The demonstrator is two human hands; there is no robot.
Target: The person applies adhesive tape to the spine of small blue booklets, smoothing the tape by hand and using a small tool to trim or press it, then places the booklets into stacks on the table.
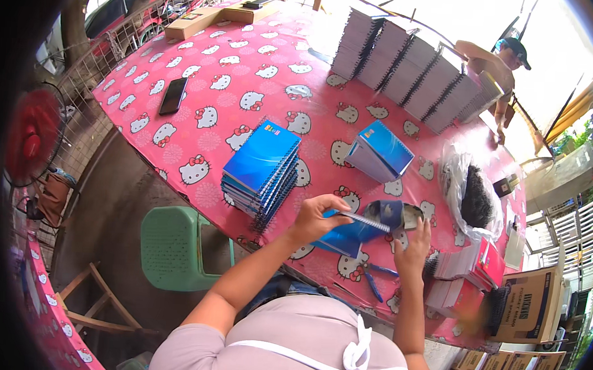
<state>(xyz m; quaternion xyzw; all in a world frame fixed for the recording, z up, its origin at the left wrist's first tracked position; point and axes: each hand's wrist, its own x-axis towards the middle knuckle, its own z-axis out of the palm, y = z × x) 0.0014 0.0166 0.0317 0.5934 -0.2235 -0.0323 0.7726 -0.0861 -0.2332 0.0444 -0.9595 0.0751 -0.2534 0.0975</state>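
My left hand [318, 219] pinches a blue spiral notebook [339, 242] by its edge, the white coil standing up toward the right. My right hand [413, 249] is to the right of the notebook, fingers apart, beside a dark blue patterned object [386, 212] whose kind I cannot make out. Left of my left hand rises a stack of blue spiral notebooks [261, 160]. Farther off, a smaller pile of blue notebooks [381, 151] sits on the pink table cover [192, 141]. Two blue pens [373, 287] lie between my hands, close to the near edge.
A long row of thick coil-bound books [407, 67] fills the far right. Near it are a clear plastic bag [465, 192] with dark contents, pink notebooks [465, 272] and a cardboard box [526, 304]. A phone [173, 96] lies far left; a green stool [178, 249] stands below. Another person [487, 64] is beyond.
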